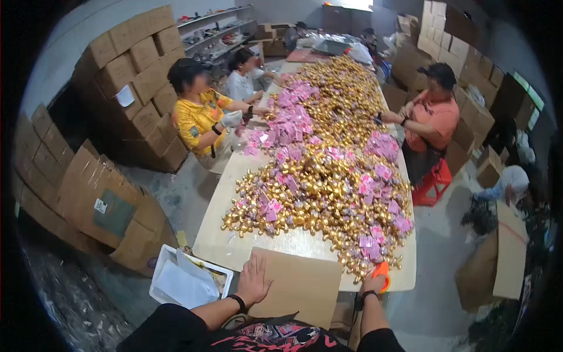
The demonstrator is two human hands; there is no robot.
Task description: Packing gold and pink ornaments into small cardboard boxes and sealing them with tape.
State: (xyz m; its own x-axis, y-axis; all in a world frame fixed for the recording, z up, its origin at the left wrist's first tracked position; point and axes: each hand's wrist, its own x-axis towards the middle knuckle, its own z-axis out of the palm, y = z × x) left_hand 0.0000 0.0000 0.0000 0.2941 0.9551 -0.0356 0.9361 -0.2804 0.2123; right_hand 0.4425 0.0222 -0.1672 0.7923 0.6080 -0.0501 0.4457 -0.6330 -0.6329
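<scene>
My left hand (254, 283) lies flat, fingers spread, on the left part of a brown cardboard sheet or box top (302, 287) at the table's near edge. To its right, my right hand (370, 284) is closed around an orange loop-shaped tool (382, 276), whose exact kind does not show. That tool is beside the near tip of a large heap of shiny gold bauble-like pieces (328, 193). Pink cards or packets (369, 246) are scattered through the heap, a few of them just beyond my right hand.
A white bin (161, 281) with papers stands left of my left hand. Co-workers sit along the long table (220, 220), in yellow (202, 120) and white on the left, salmon (437, 117) on the right. Carton stacks (126, 76), an open carton (510, 252) and a red stool (433, 185) surround it.
</scene>
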